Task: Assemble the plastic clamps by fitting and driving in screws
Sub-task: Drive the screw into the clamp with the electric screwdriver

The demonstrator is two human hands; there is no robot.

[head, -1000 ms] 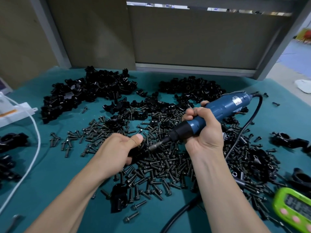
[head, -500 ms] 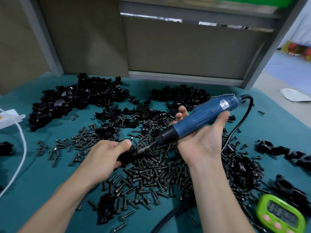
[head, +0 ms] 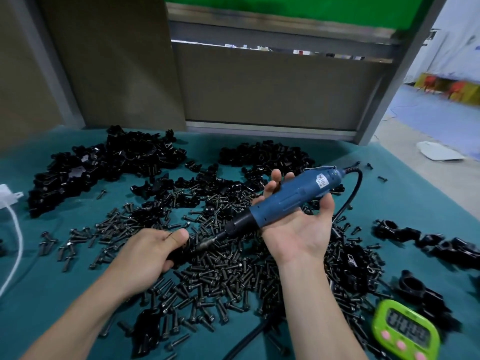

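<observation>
My left hand (head: 148, 252) grips a black plastic clamp (head: 181, 252) just above the screw pile, mostly hidden under the fingers and thumb. The blue electric screwdriver (head: 288, 198) lies across my right hand (head: 298, 229), which is turned palm up with the fingers spread and relaxed. Its bit (head: 207, 244) points down-left into the clamp. Loose black screws (head: 213, 276) cover the green table (head: 405, 203) under both hands. Heaps of black clamp parts (head: 104, 165) lie at the back.
A green timer (head: 406, 332) sits at the front right, beside assembled clamps (head: 426, 241). The screwdriver's black cable (head: 349, 201) loops right and back under my right arm. A white cable (head: 15, 245) runs along the left edge. A grey partition (head: 259, 87) closes the far side.
My right hand has turned palm up and loosened from a fist to spread fingers, so the screwdriver now rests on it. The left hand kept its grip on the clamp.
</observation>
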